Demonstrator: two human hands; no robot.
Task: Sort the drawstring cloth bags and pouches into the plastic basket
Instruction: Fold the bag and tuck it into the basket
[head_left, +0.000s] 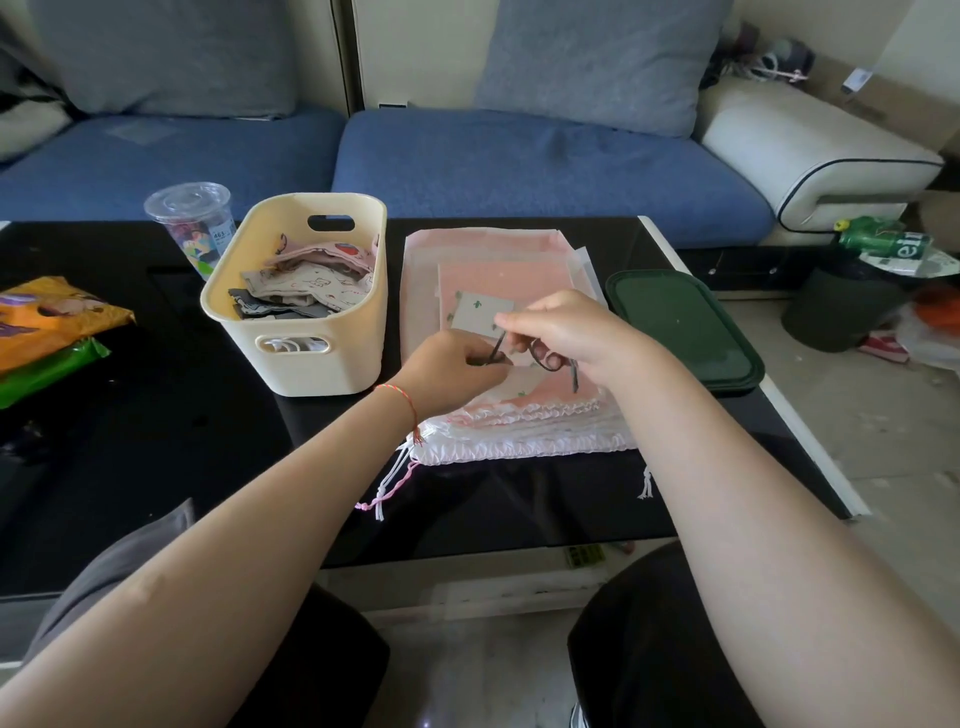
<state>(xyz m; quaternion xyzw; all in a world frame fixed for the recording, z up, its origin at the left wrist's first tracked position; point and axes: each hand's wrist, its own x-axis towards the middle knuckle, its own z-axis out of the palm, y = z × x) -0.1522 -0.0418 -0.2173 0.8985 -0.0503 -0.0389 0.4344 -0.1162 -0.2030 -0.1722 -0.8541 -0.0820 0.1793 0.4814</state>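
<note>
Forearms: two bare forearms are stretched from the bottom edge over the glossy black desk (156, 415); a thin red string bracelet (402, 397) is worn on the left wrist.
Left hand (452, 371): fingers are curled, and one end of a thin dark drawstring cord (540, 358) is pinched.
Right hand (566, 327): fingertips are pinched on the same cord, just beside the left hand.
Small pouch: a small grey cloth pouch with green cactus print (480, 310) is laid under both hands, on top of the stack.
Stack: a flat stack of pink and white drawstring cloth bags (524, 431) is spread on the desk, ruffled edges and tasselled strings turned toward the person.
Basket: a cream plastic basket with cut-out handles (311, 369) is set just left of the stack; folded printed pouches (311, 286) are held inside.
Right of stack: a dark green plastic lid (685, 332) is laid flat.
Left side: a clear plastic cup (192, 223) is stood behind the basket; orange and green snack packets (47, 332) are laid at the edge.
Beyond: a blue sofa (519, 166) is seen.
</note>
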